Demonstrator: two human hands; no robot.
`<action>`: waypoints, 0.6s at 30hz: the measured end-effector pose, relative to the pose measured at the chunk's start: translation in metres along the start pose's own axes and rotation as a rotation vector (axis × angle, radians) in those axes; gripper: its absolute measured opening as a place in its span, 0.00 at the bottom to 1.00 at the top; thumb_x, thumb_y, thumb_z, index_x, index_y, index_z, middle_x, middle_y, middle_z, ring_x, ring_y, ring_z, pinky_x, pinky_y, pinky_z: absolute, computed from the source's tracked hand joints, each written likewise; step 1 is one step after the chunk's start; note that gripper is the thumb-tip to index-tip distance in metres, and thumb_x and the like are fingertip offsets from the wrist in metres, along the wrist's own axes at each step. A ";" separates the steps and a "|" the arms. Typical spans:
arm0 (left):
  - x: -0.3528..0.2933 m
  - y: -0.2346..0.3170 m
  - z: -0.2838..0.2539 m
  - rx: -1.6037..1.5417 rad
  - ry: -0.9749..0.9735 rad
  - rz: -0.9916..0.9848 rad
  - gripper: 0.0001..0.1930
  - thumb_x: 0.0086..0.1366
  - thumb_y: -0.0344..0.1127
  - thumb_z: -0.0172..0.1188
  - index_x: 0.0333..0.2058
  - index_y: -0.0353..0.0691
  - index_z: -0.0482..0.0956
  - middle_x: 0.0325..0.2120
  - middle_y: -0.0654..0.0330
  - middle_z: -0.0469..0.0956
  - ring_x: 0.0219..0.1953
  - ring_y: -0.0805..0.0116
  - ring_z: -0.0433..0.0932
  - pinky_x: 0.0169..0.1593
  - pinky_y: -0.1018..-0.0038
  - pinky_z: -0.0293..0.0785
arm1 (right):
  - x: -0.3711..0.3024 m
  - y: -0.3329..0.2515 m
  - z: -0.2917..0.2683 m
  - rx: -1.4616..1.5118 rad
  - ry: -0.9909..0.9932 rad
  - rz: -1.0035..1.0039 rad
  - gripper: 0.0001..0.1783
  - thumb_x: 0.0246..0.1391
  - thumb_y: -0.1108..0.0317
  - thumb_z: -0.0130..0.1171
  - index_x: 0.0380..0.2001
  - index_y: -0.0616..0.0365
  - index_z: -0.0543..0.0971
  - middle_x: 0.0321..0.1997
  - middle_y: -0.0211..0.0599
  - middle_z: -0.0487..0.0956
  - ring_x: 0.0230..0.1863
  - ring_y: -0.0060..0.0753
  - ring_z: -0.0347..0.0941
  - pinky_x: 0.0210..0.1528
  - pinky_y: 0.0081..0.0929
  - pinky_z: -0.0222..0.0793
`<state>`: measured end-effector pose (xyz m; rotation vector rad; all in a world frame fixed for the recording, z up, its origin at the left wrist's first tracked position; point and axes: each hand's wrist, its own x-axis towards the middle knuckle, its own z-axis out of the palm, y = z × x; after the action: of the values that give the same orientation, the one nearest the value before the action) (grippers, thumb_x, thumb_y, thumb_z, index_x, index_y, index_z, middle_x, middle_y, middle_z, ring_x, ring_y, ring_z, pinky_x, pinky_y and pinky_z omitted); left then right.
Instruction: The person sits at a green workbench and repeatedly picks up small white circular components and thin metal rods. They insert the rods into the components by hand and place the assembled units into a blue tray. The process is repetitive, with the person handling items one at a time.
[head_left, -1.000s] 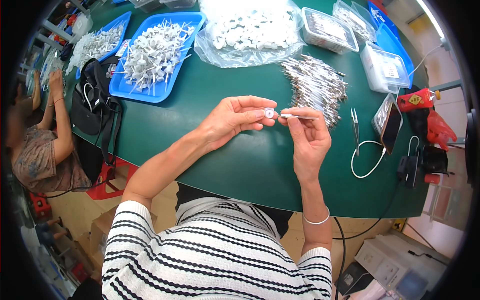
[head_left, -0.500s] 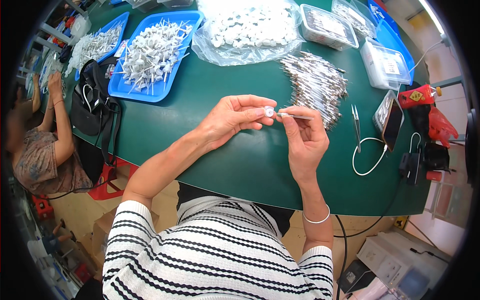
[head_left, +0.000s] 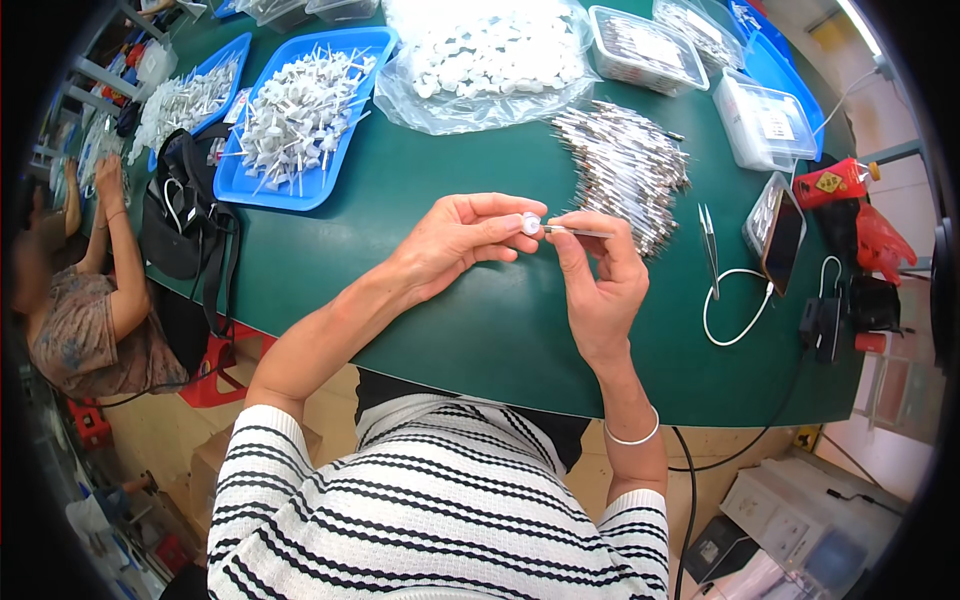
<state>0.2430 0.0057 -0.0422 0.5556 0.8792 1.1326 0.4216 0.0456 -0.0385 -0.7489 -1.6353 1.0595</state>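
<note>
1. Head view: in came the thin rod (head_left: 590, 233), its tip drawn nearer the white cap (head_left: 531, 224), pieces seemingly meeting.
2. Left hand (head_left: 447, 242) pinched the cap, right hand (head_left: 606, 285) gripped the rod, both above the green table (head_left: 480, 345).

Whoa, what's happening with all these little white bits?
Someone in a striped top holds a round white piece in the left grip and a thin rod in the right grip. The rod's tip is at the piece; whether it's inside is too small to tell. On the green table lie a rod pile, a bag of white bits and a blue tray.
</note>
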 end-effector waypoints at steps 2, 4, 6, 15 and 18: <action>0.000 0.000 0.000 0.004 0.005 -0.004 0.17 0.65 0.32 0.57 0.51 0.31 0.74 0.39 0.56 0.79 0.40 0.72 0.80 0.41 0.84 0.80 | 0.001 -0.001 0.000 -0.008 -0.001 -0.012 0.06 0.53 0.77 0.60 0.35 0.63 0.76 0.33 0.35 0.79 0.33 0.27 0.78 0.39 0.22 0.73; 0.000 0.000 0.000 0.006 0.005 -0.007 0.17 0.65 0.32 0.57 0.51 0.31 0.74 0.39 0.56 0.79 0.40 0.72 0.80 0.42 0.84 0.80 | 0.001 -0.001 0.000 -0.021 -0.006 -0.014 0.06 0.53 0.77 0.60 0.35 0.63 0.76 0.32 0.36 0.79 0.33 0.27 0.78 0.38 0.23 0.73; 0.000 0.000 -0.001 0.006 0.005 -0.008 0.17 0.65 0.32 0.56 0.51 0.31 0.74 0.39 0.56 0.79 0.40 0.72 0.80 0.42 0.84 0.80 | 0.001 -0.001 0.000 -0.032 -0.011 -0.017 0.06 0.53 0.76 0.60 0.35 0.63 0.76 0.32 0.36 0.79 0.33 0.28 0.78 0.38 0.23 0.73; 0.001 -0.001 0.000 -0.025 0.004 -0.026 0.16 0.66 0.33 0.55 0.50 0.31 0.74 0.38 0.57 0.80 0.39 0.73 0.80 0.41 0.84 0.79 | 0.002 -0.003 -0.001 -0.064 -0.025 -0.023 0.06 0.53 0.77 0.60 0.35 0.62 0.76 0.31 0.36 0.79 0.32 0.30 0.79 0.36 0.23 0.73; 0.001 0.000 0.000 -0.028 0.008 -0.034 0.16 0.66 0.33 0.55 0.50 0.31 0.74 0.38 0.57 0.80 0.39 0.73 0.80 0.41 0.84 0.79 | 0.002 -0.004 -0.001 -0.083 -0.024 -0.041 0.06 0.53 0.77 0.60 0.35 0.62 0.76 0.31 0.36 0.79 0.32 0.30 0.79 0.35 0.23 0.73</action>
<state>0.2435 0.0063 -0.0423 0.5112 0.8754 1.1151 0.4221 0.0463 -0.0339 -0.7564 -1.7171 0.9794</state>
